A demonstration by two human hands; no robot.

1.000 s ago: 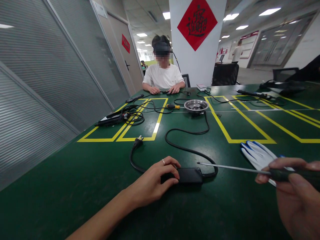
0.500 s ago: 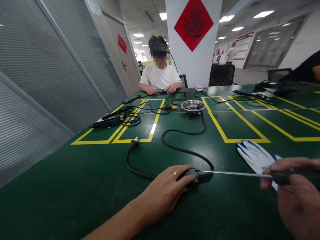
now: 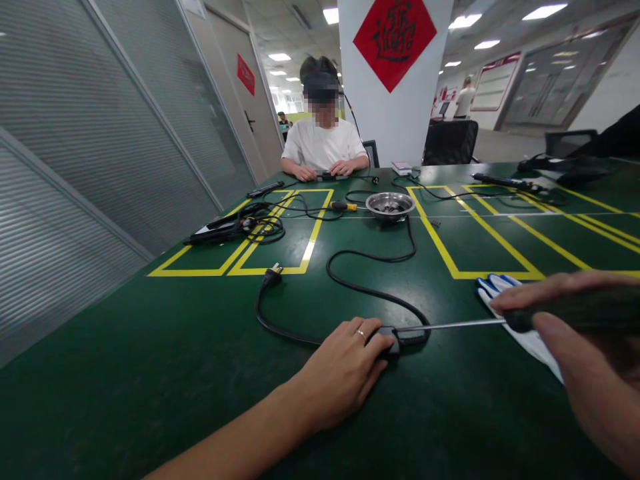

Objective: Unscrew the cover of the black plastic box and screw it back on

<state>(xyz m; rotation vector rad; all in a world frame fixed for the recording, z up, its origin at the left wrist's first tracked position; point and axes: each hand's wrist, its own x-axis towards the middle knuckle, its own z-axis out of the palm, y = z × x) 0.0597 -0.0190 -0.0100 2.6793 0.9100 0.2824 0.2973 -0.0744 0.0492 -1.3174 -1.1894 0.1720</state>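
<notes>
My left hand [image 3: 345, 367], a ring on one finger, grips a small black box [image 3: 390, 340] against the green table, thumb and fingers around it. A black cord [image 3: 367, 289] runs out of the box in a loop, and a two-pin plug [image 3: 273, 275] lies at the cord's other side. In my right hand [image 3: 587, 387] is a screwdriver [image 3: 455, 326] with a dark handle, held nearly level. Its long metal shaft reaches left to the box's right edge, where the tip appears to touch; the exact contact is too small to tell. Under the right hand lies a white-and-blue glove [image 3: 530, 350].
Behind the cord stand a metal bowl [image 3: 390, 206] of small parts and a yellow-and-black screwdriver [image 3: 344, 207]. Bundled black cables [image 3: 260, 227] lie left, within yellow tape outlines [image 3: 313, 240]. A seated person [image 3: 325, 143] across the table handles another small black object.
My right hand has shifted a little left and up with the screwdriver, bringing its handle nearer the box. The left hand still holds the box. The whole view has tilted slightly.
</notes>
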